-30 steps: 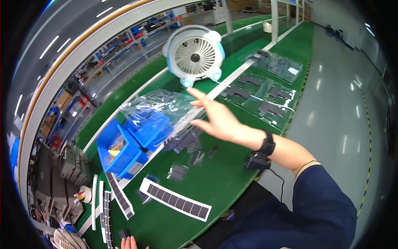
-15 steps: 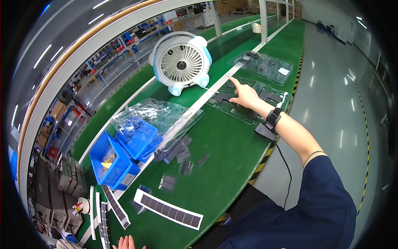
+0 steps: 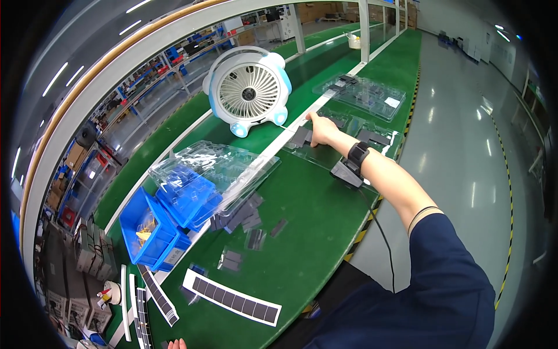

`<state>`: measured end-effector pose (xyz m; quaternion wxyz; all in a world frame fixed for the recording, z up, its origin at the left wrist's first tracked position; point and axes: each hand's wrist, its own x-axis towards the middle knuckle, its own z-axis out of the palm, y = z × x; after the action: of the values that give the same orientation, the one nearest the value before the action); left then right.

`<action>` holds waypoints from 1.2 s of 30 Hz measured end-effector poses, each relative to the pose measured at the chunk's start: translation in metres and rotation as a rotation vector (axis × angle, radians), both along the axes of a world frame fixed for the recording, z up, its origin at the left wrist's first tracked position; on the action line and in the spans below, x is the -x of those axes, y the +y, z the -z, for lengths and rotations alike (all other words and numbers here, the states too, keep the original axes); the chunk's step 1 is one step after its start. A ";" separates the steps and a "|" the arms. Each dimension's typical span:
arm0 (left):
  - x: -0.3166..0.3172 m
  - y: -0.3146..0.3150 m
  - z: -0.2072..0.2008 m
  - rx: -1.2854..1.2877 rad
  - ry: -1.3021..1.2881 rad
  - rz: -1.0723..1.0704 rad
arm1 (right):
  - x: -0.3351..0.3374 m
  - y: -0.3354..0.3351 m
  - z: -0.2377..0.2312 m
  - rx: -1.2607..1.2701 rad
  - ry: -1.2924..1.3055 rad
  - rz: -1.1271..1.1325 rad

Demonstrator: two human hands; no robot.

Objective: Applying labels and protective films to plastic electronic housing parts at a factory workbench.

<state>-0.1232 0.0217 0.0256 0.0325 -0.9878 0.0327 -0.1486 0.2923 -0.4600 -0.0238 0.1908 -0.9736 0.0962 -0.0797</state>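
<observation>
My right hand (image 3: 323,130) reaches over the clear plastic tray (image 3: 325,157) on the green bench. Its fingers bend down with the thumb at the edge of a dark grey flat piece (image 3: 300,137), which they appear to pinch. More dark pieces (image 3: 374,137) lie in the same tray. Only the fingertips of my left hand (image 3: 176,344) show at the lower edge, outstretched on the bench with no object visible in them. Above them, a white strip with dark squares (image 3: 232,296) lies on the bench.
A white and blue fan (image 3: 250,93) stands beyond the trays. At left, blue bins (image 3: 152,232) sit beside stacked clear trays (image 3: 215,168). Loose dark pieces (image 3: 247,212) lie nearby. A black device (image 3: 347,173) with a cable rests under my right wrist; another tray (image 3: 366,96) lies farther off.
My right hand has drawn back and left, from pointing over the tray to fingers bent down at the dark piece. My left hand has slipped lower, showing less. The whole view has shifted slightly.
</observation>
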 end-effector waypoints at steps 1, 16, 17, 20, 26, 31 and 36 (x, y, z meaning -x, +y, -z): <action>0.001 0.000 0.001 0.008 0.007 -0.001 | -0.001 -0.006 0.004 -0.060 -0.064 -0.032; 0.003 -0.001 -0.004 -0.008 0.052 -0.030 | -0.046 -0.106 0.030 -0.978 -0.392 0.438; 0.004 -0.002 -0.005 -0.012 0.054 -0.031 | -0.043 -0.106 0.031 -0.928 -0.354 0.437; 0.003 -0.003 -0.007 -0.004 0.070 -0.039 | -0.030 -0.100 0.020 -0.237 -0.232 0.338; -0.002 -0.007 -0.006 0.021 0.085 -0.030 | -0.025 -0.076 0.000 0.008 -0.069 0.214; 0.001 -0.008 -0.006 0.038 0.079 -0.025 | -0.036 -0.060 0.000 0.157 0.030 0.256; 0.016 -0.003 -0.006 0.049 0.086 -0.103 | -0.038 -0.064 0.003 0.204 0.000 0.294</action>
<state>-0.1394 0.0186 0.0312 0.0145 -0.9942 -0.0204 -0.1050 0.3301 -0.5244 -0.0265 0.0774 -0.9634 0.2287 -0.1161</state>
